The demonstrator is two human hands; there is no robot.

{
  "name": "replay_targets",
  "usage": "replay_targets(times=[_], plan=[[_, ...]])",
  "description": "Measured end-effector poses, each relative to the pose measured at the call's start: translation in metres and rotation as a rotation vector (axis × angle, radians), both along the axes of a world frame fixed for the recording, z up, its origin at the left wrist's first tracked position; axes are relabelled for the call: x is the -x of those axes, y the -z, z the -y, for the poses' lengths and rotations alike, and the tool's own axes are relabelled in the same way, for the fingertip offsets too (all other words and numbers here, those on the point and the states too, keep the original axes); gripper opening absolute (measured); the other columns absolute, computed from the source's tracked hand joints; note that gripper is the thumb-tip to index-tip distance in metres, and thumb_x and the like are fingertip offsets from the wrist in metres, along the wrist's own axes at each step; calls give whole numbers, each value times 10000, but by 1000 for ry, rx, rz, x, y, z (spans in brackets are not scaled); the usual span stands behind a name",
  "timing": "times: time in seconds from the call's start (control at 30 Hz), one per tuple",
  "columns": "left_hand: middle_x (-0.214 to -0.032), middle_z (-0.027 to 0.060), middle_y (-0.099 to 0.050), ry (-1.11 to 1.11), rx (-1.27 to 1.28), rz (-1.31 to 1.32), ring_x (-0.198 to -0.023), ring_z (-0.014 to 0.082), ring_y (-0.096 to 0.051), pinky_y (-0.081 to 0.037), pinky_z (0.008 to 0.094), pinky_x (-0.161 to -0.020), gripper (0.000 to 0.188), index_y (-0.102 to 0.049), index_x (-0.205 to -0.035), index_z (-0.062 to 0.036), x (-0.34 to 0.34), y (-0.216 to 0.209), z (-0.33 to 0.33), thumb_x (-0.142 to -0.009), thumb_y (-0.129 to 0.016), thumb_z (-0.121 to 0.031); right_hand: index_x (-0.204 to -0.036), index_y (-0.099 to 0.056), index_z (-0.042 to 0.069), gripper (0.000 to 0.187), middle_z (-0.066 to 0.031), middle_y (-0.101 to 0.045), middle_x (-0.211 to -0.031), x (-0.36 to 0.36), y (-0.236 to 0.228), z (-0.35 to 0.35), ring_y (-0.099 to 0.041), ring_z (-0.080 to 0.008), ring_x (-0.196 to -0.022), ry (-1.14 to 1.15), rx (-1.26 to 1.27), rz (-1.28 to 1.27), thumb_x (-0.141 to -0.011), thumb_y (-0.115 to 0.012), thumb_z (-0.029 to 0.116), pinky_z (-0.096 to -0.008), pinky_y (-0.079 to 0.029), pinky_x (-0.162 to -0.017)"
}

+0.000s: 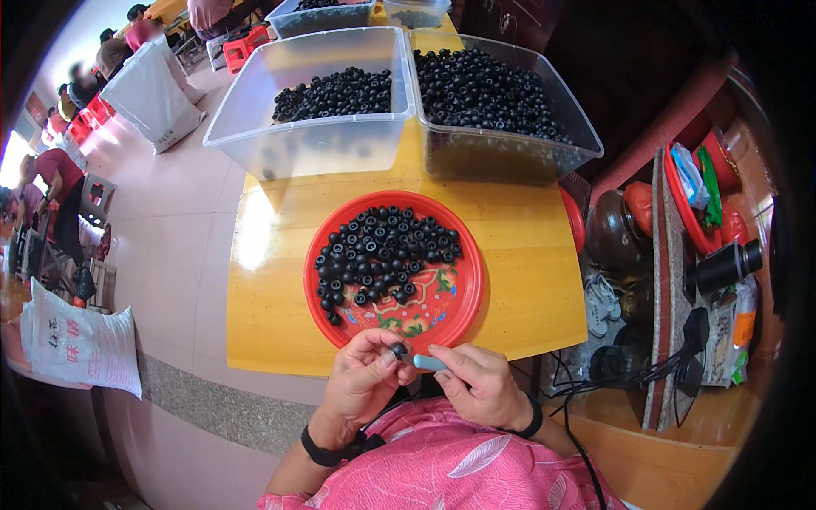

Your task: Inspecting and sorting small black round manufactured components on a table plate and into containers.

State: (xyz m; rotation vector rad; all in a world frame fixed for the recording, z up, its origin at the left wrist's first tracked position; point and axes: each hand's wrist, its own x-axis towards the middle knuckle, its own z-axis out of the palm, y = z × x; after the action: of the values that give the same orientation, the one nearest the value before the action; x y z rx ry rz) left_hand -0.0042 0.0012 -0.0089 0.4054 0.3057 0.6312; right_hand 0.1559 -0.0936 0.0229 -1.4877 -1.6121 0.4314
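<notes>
Just past the table's near edge, my left hand (364,378) pinches a small round black piece (399,349) between thumb and fingers. My right hand (484,384) is closed on a small tool with a light-blue handle (430,363). The tool's tip meets or nearly meets the black piece; its exact shape is too small to make out. In front of both hands lies a round red tray (478,293) with a coloured pattern on its bottom. Many loose black pieces (382,246), some showing a hole, cover its far and left parts.
Behind the tray, two clear plastic bins (319,144) (510,166) hold heaps of black pieces on the yellow table (272,297). Cables (612,382) and a cluttered shelf (663,289) stand at the right. White sacks (81,340) and seated people are at the left.
</notes>
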Motion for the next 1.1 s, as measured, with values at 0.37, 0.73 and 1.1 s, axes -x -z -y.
replay_targets(times=[0.37,0.73,1.1], plan=[[-908,102,-616,-3,18,32,-741,153,-558,-444,310,-677,177,-525,-1006,-29,1,1,1,-842,-589,-47,-1045,-573,-35,312,-124,-541,-709,0,0,1,-568,-279,-604,11,-5,81,-754,-624,64,-362,-456,-522],[-868,79,-582,28,-19,2,-727,134,-530,-430,280,-661,165,-528,-979,-5,0,-2,2,-841,-596,-65,-1060,-565,-33,342,-119,-542,-721,0,-2,3,-569,-276,-615,11,-20,116,-737,-637,51,-363,-457,-521],[-859,96,-567,59,-71,25,-724,132,-500,-407,267,-629,180,-541,-978,1,2,-7,3,-830,-612,-71,-1057,-556,-2,369,-105,-521,-708,-1,-4,4,-553,-272,-600,-24,-94,175,-706,-652,58,-362,-443,-507]])
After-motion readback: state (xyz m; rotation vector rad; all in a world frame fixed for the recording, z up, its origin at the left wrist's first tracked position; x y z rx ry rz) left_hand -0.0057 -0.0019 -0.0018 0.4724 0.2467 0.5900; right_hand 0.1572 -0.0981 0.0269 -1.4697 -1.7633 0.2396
